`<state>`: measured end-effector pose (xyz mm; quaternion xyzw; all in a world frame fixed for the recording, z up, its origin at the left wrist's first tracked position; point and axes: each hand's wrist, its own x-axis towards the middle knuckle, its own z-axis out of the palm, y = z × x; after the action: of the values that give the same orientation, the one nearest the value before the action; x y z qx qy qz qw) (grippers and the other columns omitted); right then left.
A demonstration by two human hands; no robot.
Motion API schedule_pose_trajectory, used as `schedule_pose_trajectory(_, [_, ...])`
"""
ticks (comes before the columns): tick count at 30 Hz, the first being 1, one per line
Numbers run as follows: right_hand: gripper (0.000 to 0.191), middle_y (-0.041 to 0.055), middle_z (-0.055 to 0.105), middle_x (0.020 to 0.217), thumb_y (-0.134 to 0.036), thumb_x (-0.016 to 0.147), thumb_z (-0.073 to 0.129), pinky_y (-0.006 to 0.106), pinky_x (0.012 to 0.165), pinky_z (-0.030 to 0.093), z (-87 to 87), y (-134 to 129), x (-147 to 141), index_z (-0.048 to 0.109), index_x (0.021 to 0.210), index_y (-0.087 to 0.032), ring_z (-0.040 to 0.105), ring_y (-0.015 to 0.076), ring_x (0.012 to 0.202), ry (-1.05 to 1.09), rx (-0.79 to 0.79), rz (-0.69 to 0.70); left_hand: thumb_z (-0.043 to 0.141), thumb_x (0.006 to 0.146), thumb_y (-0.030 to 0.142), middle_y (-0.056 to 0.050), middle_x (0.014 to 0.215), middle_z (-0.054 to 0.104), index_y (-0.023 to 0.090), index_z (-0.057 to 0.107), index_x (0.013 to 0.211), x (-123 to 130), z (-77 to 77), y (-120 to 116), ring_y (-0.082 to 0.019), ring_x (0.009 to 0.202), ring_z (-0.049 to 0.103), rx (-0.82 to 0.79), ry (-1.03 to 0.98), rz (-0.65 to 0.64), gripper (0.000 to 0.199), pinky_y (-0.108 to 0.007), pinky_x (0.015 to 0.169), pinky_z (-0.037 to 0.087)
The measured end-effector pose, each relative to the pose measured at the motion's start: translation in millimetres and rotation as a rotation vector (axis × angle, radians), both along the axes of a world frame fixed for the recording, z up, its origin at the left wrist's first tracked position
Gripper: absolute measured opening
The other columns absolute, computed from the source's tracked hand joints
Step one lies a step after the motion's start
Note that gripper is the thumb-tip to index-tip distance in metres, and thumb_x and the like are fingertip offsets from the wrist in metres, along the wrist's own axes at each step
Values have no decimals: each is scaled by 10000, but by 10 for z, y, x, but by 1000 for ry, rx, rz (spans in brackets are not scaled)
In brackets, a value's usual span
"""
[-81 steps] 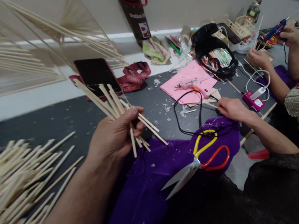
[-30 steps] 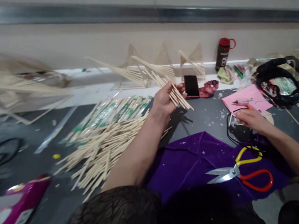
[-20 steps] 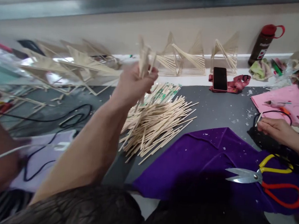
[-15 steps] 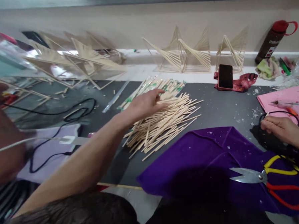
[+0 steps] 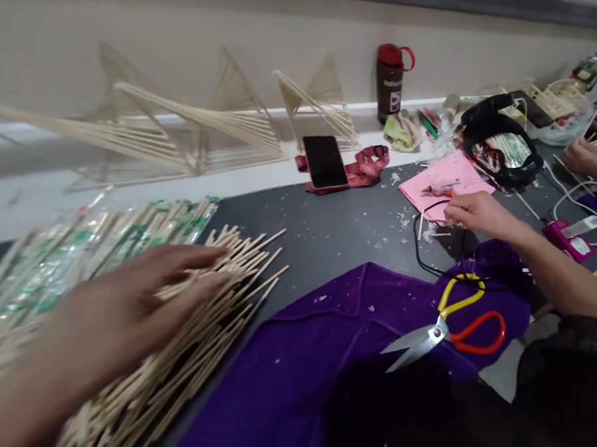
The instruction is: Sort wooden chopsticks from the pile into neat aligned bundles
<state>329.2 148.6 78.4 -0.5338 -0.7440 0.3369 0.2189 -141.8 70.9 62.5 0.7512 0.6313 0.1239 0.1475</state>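
Stretches the left hand [image 5: 124, 308], blurred, over a loose heap of thin, pale wooden sticks [image 5: 217, 333] at seven to eight o'clock, with fingers and thumb spread apart and sticks showing between them; cannot tell whether by touch or just above. Has flat, clear plastic packets of sticks with green print [image 5: 148, 235] beside that heap, at nine o'clock. Rests the right hand [image 5: 479, 215] at three o'clock, by the lower edge of a folded pink paper sheet [image 5: 475, 183], with fingers curled together; cannot tell whether around anything. Has a short, pale wooden stick [image 5: 421, 225] near those fingertips, beside a looped, thin black cord [image 5: 417, 246]. Bears a pink-and-orange glue gun with a metal nozzle [image 5: 443, 188] on the pink sheet. Has open scissors with silver blades and one yellow, one red handle [image 5: 437, 332] at four o'clock, lying on a deep purple cloth [image 5: 291, 363] with pale specks, at the near edge of the dark grey desk [image 5: 289, 216]. Shows a black-screened phone [image 5: 325, 161] on a red printed strap [image 5: 369, 167] at twelve to one o'clock, a dark bottle with a red lid [image 5: 388, 88] at one, and fan-shaped pale stick frames [image 5: 204, 118] at ten.
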Motion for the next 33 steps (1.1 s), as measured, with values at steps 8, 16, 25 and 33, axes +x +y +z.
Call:
schedule_pose_trajectory(8, [302, 71, 684, 796, -328, 893, 482, 258, 635, 369, -162, 104, 456, 692, 793, -136, 586, 148, 700, -395, 196, -228, 545, 834, 400, -108, 1083, 737, 216, 707, 1033, 1819, -151, 480, -282, 955, 681, -230, -238, -304, 316, -400, 865, 489])
schedule_pose_trajectory(16, [484, 189, 710, 970, -488, 909, 428, 285, 597, 315, -430, 311, 406, 719, 945, -103, 623, 234, 815, -830, 144, -248, 579, 845, 316, -121, 1109, 710, 212, 694, 1089, 2560, -359, 571, -269, 1005, 659, -212, -308, -523, 289, -387, 887, 481])
schedule_pose_trajectory(25, [201, 25, 554, 644, -327, 762, 531, 275, 584, 306, -31, 119, 454, 604, 690, -155, 469, 142, 621, -83, 141, -495, 639, 809, 281, -45, 857, 733, 219, 754, 900, 2720, -80, 661, -197, 810, 655, -246, -869, -232, 159, -279, 687, 484])
schedule_pose_trajectory(33, [323, 147, 663, 952, -396, 866, 483, 301, 659, 354, -45, -388, -290, 641, 988, -142, 566, 222, 786, -396, 384, -298, 689, 817, 277, -16, 686, 671, 138, 645, 801, 3236, -23, 705, -113, 599, 604, -669, -1606, 100, 147, -222, 606, 492])
